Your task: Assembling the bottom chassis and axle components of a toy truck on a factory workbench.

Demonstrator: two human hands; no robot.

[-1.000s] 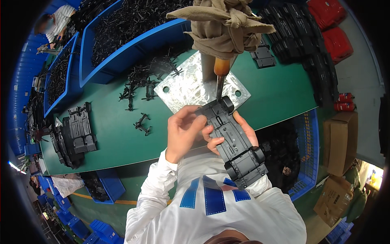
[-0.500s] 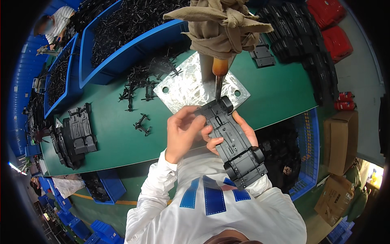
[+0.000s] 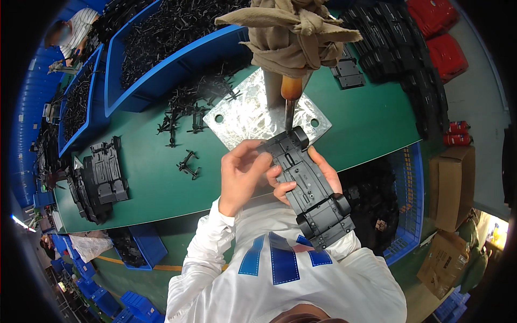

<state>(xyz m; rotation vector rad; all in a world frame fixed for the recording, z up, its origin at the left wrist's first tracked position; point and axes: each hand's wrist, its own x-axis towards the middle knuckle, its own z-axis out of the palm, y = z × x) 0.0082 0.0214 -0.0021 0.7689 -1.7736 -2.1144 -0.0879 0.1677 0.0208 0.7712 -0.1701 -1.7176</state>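
Note:
A black plastic toy-car chassis (image 3: 306,185) with wheel-like round parts at its corners is held at a slant over the table's near edge. My right hand (image 3: 327,171) wraps round it from behind, fingers on both long sides. At its far left corner my left hand (image 3: 241,173) is closed, thumb and fingers pinched against the edge. The chassis's far end meets the metal tip (image 3: 290,117) of a tool with an orange-brown handle (image 3: 292,89). Brown cloth (image 3: 299,43) is knotted round the machine above it. Below lies a shiny metal plate (image 3: 242,116).
On the green table (image 3: 145,188) lie a small black frame part (image 3: 188,164), a heap of similar parts (image 3: 196,99) and stacked chassis (image 3: 107,169). A large blue bin (image 3: 177,59) of black parts stands behind. More chassis (image 3: 398,48) are piled at right, above a blue crate (image 3: 412,199).

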